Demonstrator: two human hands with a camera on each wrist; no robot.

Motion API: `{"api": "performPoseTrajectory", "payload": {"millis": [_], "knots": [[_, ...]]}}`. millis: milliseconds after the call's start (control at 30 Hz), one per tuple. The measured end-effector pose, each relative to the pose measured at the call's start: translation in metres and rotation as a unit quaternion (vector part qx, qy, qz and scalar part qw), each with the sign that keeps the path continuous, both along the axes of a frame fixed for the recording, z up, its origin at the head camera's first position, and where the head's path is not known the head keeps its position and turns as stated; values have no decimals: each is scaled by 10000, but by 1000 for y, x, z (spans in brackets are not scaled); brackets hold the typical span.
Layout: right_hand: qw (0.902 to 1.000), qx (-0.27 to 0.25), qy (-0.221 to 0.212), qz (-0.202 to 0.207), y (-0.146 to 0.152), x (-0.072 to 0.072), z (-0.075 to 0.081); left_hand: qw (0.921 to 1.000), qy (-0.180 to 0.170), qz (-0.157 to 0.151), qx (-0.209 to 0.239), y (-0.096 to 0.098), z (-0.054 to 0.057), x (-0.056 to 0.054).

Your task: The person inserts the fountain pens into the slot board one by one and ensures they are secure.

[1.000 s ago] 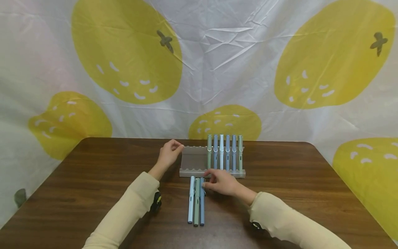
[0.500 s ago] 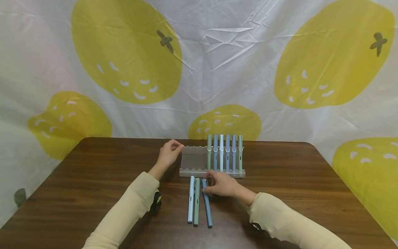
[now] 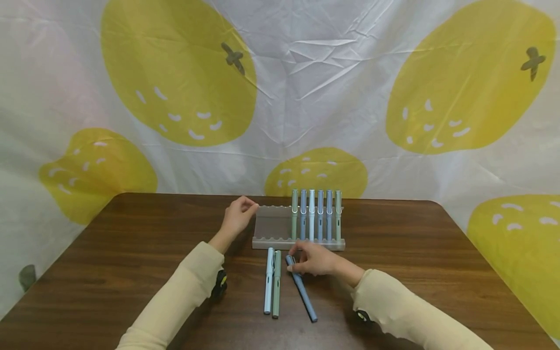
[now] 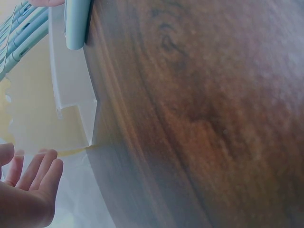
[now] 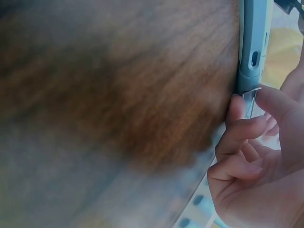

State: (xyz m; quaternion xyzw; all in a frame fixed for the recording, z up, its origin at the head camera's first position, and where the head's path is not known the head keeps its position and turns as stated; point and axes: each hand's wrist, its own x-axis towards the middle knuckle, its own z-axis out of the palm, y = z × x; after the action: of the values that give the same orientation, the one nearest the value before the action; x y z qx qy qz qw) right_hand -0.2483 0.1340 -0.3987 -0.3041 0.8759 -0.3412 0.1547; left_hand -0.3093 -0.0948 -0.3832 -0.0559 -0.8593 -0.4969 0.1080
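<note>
My right hand [image 3: 317, 258] pinches the cap end of a dark blue pen [image 3: 305, 296], which slants on the table toward the lower right. In the right wrist view, thumb and finger hold this blue pen [image 5: 255, 42] near its clip. A light blue pen [image 3: 269, 282] and a green pen [image 3: 276, 287] lie side by side just left of it. Behind them stands a clear pen rack [image 3: 272, 226]; several pens [image 3: 312, 214] lean in its right part. My left hand [image 3: 237, 216] holds the rack's upper left edge with thumb and fingertips.
A dark brown wooden table [image 3: 144, 272] carries everything. Just behind its far edge hangs a white cloth [image 3: 280, 121] printed with yellow lemons. Several notches at the left of the rack hold no pens.
The dark blue pen has come away from the green pen; its lower end has swung to the right, in my right hand's pinch. My left hand stays at the rack.
</note>
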Motion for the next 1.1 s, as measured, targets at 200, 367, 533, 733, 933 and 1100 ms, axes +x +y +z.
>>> {"api": "performPoseTrajectory", "payload": {"millis": [200, 367, 533, 733, 933, 1100], "knots": [[9994, 133, 330, 16, -2, 2, -1, 10000, -64, 7, -6, 0, 1, 1], [9946, 477, 911, 133, -5, 4, -3, 10000, -58, 16, -15, 0, 0, 0], [9894, 740, 1253, 51, -7, 7, -3, 10000, -20, 11, -11, 0, 0, 0], [9814, 775, 1755, -13, -7, 8, -1, 10000, -19, 15, 11, 0, 1, 0], [9862, 507, 1573, -52, -5, 7, 1, 10000, -40, -9, 19, 0, 1, 1], [9934, 179, 1135, -40, 0, 5, 1, 10000, -69, 13, 28, 0, 1, 1]]}}
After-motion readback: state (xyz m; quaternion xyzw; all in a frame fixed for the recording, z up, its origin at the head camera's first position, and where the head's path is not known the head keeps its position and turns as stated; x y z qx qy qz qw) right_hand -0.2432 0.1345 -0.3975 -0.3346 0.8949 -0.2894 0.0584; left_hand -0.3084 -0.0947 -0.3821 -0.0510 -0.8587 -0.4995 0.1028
